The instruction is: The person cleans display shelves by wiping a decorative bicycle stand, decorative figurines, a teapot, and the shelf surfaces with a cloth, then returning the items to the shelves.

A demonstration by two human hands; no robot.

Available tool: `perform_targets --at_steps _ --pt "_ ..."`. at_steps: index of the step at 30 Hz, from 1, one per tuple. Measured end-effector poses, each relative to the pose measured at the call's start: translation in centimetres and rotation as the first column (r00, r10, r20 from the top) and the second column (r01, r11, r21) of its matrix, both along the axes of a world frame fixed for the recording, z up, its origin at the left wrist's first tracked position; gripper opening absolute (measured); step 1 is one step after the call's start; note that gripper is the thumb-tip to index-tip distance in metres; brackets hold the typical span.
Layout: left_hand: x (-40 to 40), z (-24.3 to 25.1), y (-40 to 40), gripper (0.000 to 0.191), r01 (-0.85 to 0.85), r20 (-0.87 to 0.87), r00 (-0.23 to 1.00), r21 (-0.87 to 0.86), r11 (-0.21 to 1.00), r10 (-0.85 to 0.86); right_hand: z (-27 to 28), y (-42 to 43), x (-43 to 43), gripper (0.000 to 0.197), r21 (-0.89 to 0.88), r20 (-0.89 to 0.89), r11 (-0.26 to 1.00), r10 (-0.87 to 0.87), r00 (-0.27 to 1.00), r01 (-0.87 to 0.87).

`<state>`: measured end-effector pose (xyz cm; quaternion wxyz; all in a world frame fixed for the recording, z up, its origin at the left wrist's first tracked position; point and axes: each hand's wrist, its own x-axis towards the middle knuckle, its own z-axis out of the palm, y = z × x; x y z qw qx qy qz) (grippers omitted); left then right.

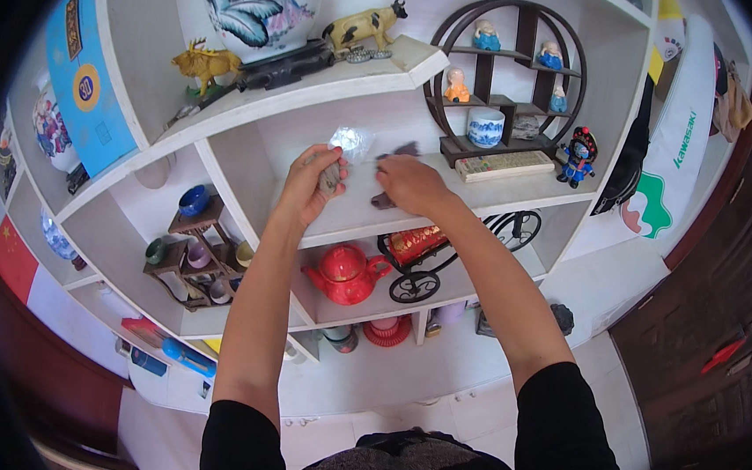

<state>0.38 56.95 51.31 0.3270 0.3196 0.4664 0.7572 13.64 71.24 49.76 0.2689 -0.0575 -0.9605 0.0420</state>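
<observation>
My left hand (304,179) grips a rough grey-brown piece, perhaps a stone (329,179), above a white shelf board (344,222). Just past its fingertips a shiny clear piece (351,141), plastic or glass, catches the light; whether the hand touches it cannot be told. My right hand (416,184) presses a dark cloth (384,201) onto the same board, its fingers blurred and partly covering it. To the right of that hand lie a remote control (504,166) and a small costumed figurine (578,157).
A round dark wood display stand (452,149) bears small figurines and a blue-and-white cup (485,127). Above, a shelf carries a large painted vase (261,10), a cow figurine (364,25) and a deer figurine (205,66). Below are a red teapot (346,276) and a black metal bottle rack (415,286).
</observation>
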Motion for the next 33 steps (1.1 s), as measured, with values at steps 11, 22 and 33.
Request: perform_targets --at_steps 11,22,33 --pt "0.7 0.7 -0.8 0.011 0.017 -0.084 0.996 -0.026 1.000 -0.019 0.4 -3.4 3.7 0.025 -0.157 -0.308 0.987 -0.010 0.951 -0.041" --pt "3.5 0.9 -2.6 0.012 0.041 -0.214 0.975 -0.076 0.996 -0.057 5.6 -6.0 9.9 0.022 -0.390 -0.235 0.919 -0.165 0.958 0.062" --pt "2.4 -0.9 -2.5 0.009 -0.099 -0.022 0.995 0.098 0.990 0.101 5.1 -5.8 7.2 0.018 0.164 -0.502 0.986 0.065 0.862 0.021"
